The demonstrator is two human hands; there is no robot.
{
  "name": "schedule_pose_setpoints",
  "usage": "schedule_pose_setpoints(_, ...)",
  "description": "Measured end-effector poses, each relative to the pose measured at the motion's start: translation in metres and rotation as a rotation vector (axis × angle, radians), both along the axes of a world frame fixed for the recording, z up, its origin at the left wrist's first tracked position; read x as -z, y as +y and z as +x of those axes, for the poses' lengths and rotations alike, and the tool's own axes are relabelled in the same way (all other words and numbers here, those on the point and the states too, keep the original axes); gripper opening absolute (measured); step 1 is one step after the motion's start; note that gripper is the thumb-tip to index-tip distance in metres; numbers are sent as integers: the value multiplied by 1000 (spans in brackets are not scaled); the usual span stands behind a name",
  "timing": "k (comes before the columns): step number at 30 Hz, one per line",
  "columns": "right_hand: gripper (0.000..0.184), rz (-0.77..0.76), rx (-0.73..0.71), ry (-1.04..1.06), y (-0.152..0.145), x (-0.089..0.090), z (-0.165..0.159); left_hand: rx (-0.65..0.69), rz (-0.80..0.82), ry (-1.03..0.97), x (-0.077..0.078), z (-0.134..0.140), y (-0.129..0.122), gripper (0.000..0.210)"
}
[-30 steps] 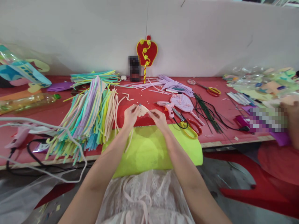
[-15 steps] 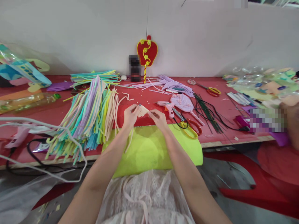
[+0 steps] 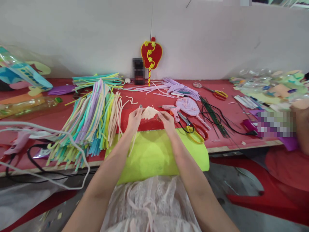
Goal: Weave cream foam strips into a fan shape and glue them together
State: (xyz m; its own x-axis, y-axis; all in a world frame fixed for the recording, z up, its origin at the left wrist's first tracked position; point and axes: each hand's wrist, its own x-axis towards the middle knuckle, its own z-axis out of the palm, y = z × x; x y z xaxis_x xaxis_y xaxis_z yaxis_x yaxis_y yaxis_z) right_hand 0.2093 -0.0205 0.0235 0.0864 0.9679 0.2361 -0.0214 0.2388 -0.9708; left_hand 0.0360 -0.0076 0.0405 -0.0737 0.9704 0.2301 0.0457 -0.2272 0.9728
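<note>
My left hand pinches the left side of a small cream fan-shaped piece with a scalloped lower edge. At its right edge, the fingers of my right hand are closed on it as well. A thin cream pipe cleaner hangs down beside my left wrist. Both hands are above the red table, just beyond a lime-green sheet. Right of my right hand lie a pink glue gun, scissors with red and yellow handles and a lilac fuzzy round piece.
A large bundle of pastel pipe cleaners lies to the left. A red fan-shaped ornament stands at the back wall. Dark green stems and a black cable lie right. A white rail crosses the left side. Another person's arm shows at far right.
My hands have moved slightly apart, and the cream piece now shows more fully between them, spread wider. The camera view has shifted very slightly.
</note>
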Motion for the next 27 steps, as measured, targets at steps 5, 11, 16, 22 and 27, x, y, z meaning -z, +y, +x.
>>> schedule_pose_setpoints(5,31,-6,84,188,9,10,6,-222,198,-149,-11,-10,2,37)
schedule_pose_setpoints(11,31,145,382,128,3,-1,10,-464,317,-220,-19,-19,-6,38)
schedule_pose_setpoints(16,27,364,551,-245,-11,-8,8,84,44,-108,-9,-3,-8,53)
schedule_pose_setpoints(22,22,620,426,-550,-16,0,7,439,-160,-166,-4,3,-2,73)
schedule_pose_setpoints(27,23,783,358,-726,-21,-2,4,388,-253,-254,-5,-2,0,63)
